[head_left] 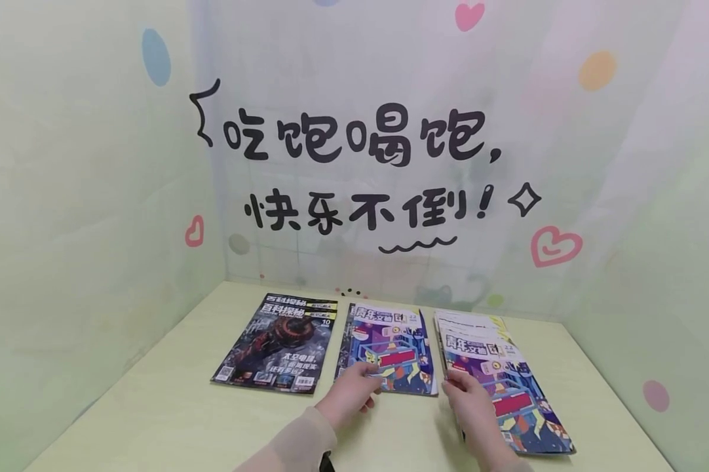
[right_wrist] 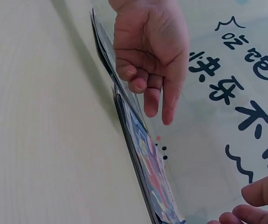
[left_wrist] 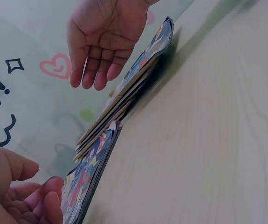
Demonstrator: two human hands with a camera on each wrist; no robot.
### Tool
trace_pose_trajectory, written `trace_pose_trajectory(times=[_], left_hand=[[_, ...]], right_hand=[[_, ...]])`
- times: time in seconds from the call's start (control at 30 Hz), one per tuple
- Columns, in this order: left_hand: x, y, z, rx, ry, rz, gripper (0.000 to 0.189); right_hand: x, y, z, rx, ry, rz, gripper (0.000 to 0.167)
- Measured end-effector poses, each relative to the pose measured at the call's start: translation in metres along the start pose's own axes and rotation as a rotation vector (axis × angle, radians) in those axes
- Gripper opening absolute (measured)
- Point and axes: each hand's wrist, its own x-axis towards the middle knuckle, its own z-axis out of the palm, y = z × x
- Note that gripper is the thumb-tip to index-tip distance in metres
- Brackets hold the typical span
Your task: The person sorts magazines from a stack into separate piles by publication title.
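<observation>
Three sets of magazines lie in a row. My left hand [head_left: 350, 392] hovers at the front left of the middle magazines [head_left: 398, 334], whose top cover is purple and blue. In the left wrist view its fingers are loosely bent with nothing between them. The right hand [head_left: 471, 403] is by the left edge of the right-hand magazines [head_left: 525, 380], a thicker pile with the same purple cover on top. Its fingers, partly seen in the right wrist view, are relaxed and hold nothing. Dark-covered magazines [head_left: 278, 347] lie to the left of both hands.
All the magazines rest on a pale yellow table [head_left: 172, 426]. Behind it hangs a light backdrop [head_left: 354, 72] with black lettering and coloured hearts and dots. More printed sheeting [head_left: 95, 196] encloses the left side. The right-hand pile is fanned, with lower covers showing at the back.
</observation>
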Motion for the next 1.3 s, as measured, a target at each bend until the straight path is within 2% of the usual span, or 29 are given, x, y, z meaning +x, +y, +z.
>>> trace_pose_trajectory(times=[0.17,0.3,0.4,0.57,0.67,0.8,1.0,1.17,1.3], left_hand=[[0.002,-0.01,-0.009,-0.02,0.115,-0.001,0.04],[0.004,-0.017,-0.013,0.057,0.224,0.021,0.037],[0.006,-0.024,-0.013,0.125,0.301,0.025,0.038],[0.007,-0.033,-0.01,0.173,0.394,0.006,0.04],[0.007,-0.034,-0.01,0.191,0.409,0.009,0.039],[0.006,-0.032,-0.01,0.191,0.396,0.003,0.038],[0.008,-0.029,-0.008,0.199,0.382,-0.016,0.038],[0.014,-0.03,-0.007,0.249,0.407,-0.006,0.036],[0.02,-0.03,-0.009,0.261,0.419,0.028,0.035]], right_hand=[[0.005,0.002,0.026,0.063,-0.015,-0.046,0.043],[0.007,0.006,0.042,0.091,0.016,-0.043,0.046],[0.009,0.012,0.05,0.047,0.046,-0.052,0.051],[0.011,0.021,0.058,-0.064,0.089,-0.072,0.056],[0.01,0.024,0.06,-0.076,0.088,-0.076,0.056],[0.009,0.022,0.063,-0.094,0.088,-0.073,0.056],[0.008,0.019,0.065,-0.125,0.133,-0.073,0.055],[0.009,0.019,0.066,-0.074,0.16,-0.093,0.051],[0.01,0.018,0.066,-0.056,0.169,-0.103,0.049]])
